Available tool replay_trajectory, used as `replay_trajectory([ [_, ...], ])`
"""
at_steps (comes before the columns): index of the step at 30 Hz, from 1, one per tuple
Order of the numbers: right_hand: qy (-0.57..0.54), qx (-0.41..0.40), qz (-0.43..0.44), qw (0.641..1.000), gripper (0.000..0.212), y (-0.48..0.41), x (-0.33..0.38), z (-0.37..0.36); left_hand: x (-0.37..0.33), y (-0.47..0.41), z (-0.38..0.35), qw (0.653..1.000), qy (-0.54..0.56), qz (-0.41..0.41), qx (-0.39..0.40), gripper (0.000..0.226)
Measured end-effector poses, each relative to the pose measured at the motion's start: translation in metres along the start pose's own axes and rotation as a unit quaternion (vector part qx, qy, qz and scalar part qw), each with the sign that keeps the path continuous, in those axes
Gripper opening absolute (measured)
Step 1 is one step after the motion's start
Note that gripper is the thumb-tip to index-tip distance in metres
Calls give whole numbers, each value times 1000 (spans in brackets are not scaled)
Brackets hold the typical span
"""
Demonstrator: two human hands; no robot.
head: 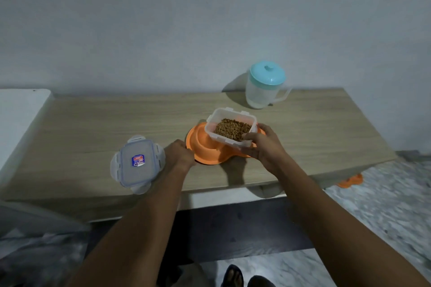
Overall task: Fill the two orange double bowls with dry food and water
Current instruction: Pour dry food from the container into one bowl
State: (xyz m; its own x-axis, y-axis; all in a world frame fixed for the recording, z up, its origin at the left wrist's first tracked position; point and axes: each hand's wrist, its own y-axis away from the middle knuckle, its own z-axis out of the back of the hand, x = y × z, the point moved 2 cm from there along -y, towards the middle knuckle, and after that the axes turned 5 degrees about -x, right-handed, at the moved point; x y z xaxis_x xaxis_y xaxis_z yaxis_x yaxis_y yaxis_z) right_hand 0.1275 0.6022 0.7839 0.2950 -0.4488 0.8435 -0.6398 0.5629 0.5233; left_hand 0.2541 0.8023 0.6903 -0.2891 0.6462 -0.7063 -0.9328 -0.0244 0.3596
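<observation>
Now right hand (263,147) grips food container (231,127) (lidless), left hand (179,154) holds orange bowl (205,150)

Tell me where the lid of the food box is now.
In the head view, the lid lies flat on the table, near its front edge, just left of the left hand.
</observation>
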Motion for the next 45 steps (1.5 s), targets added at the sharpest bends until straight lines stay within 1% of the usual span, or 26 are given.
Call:
replay_trajectory([
  [1,2,7,6,1000,69,-2,1,3,-2,-1,-1,1000,3,-6,-9,11],
  [3,20,7,31,999,73,-5,3,7,-6,0,-1,999,13,-17,-34,13],
  [6,64,-7,95,993,81,-8,9,10,-5,-3,-4,998,32,-25,-46,17],
  [9,144,-18,182,972,75,-4,14,7,-3,-4,-5,998,36,-26,-50,21],
  [12,203,-41,226,952,90,0,16,0,-1,-4,-5,998,40,-30,-41,21],
  [14,228,-47,240,942,94,0,18,-5,1,-6,-5,998,46,-27,-39,22],
  [18,253,-63,245,934,97,1,22,-10,2,-8,-5,998,53,-26,-36,22],
  [25,270,-68,239,930,93,1,27,-14,5,-12,-9,997,62,-28,-40,23],
  [30,307,-67,250,916,92,-1,28,-16,5,-13,-10,996,73,-25,-39,24],
  [34,334,-87,260,902,95,0,27,-21,6,-15,-12,996,69,-23,-42,23],
  [41,366,-97,276,884,98,1,28,-21,6,-14,-11,996,73,-25,-40,20],
  [45,378,-103,284,875,95,2,28,-20,5,-14,-10,996,77,-22,-37,23],
])
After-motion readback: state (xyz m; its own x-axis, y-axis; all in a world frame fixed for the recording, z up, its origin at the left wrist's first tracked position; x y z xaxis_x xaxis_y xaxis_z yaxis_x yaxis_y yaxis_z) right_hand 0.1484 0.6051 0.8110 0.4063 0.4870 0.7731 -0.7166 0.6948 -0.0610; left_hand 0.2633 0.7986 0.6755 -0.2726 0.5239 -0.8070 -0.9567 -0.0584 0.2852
